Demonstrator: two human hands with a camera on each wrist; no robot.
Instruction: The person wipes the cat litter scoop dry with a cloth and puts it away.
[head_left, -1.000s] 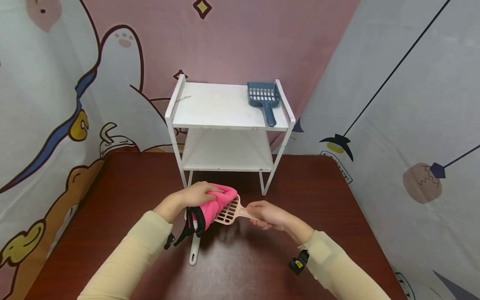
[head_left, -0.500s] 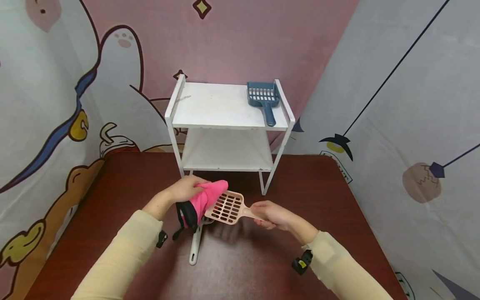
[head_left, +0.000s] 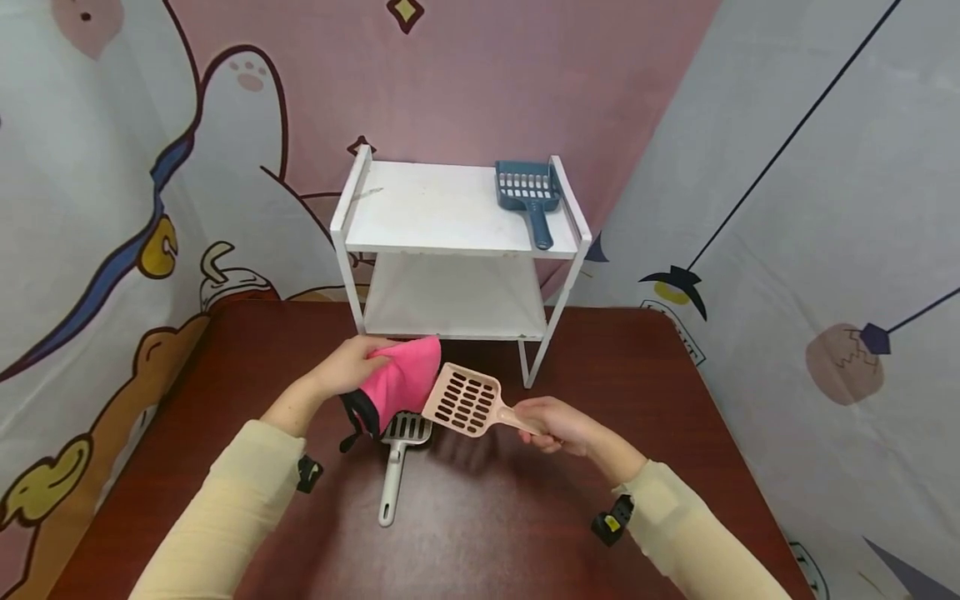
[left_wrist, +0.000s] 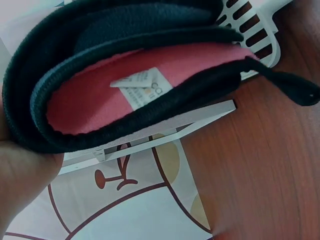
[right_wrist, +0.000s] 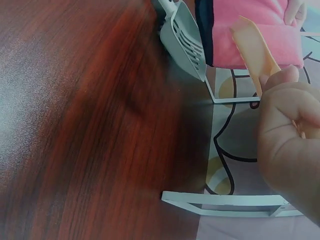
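Note:
My left hand [head_left: 348, 364] grips a pink cloth pouch [head_left: 408, 375] by its side. In the left wrist view the pouch's black-edged mouth [left_wrist: 45, 90] gapes, showing a pink lining with a white label [left_wrist: 147, 90]; a black loop [left_wrist: 295, 87] hangs at one end. The handle of a peach slotted litter scoop is in my right hand [head_left: 558, 423]. This peach litter scoop [head_left: 467, 402] is held above the table, its head beside the pouch. Under them a pale grey litter scoop [head_left: 393, 479] lies on the table, its head partly overlapped by the pouch.
Behind my hands stands a white two-tier shelf [head_left: 427, 204]. A blue litter scoop [head_left: 528, 200] lies at the right of its top tier. The dark red-brown table [head_left: 637, 383] borders a cartoon-printed cloth backdrop [head_left: 525, 83].
My left hand has drawn the pouch left and away, off the peach litter scoop, whose whole head now shows. My right hand has shifted slightly right. More of the grey scoop is uncovered.

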